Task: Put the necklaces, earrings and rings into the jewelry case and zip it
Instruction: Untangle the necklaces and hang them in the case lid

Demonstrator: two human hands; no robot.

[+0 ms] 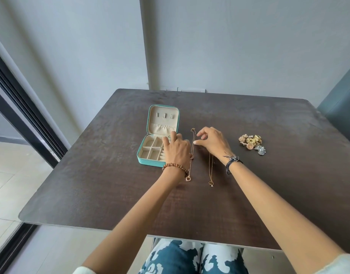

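**Case open, both necklaces still flat on table, hands reaching in**

While the teal jewelry case sits open on the dark table with its lid propped back, nothing of the jewelry shows in the compartments that are visible; the left hand covers part of the tray. Left hand hovers over the case's right edge, fingers spread and loosely bent, holding nothing as far as I can tell. Right hand is beside it, thumb and forefinger apart in a pinch shape, tips close to the upper part of the left necklace; contact unclear. That chain lies straight, its ring pendant near the left wrist. Right necklace lies parallel just beside it, its top end hidden under the right hand. Pile of earrings and rings sits well apart to the right, untouched.

Risks, judged from this layout:
- Thin chain, flat on the table, so a pinch may slip or lift only one strand.
- Two chains lie close; dragging one could snag or tangle the other.
- Left wrist rests near the pendant and could sweep it.
- Loose chain hanging over the case rim would jam the zip.
- Small pieces in the pile could scatter if scooped.
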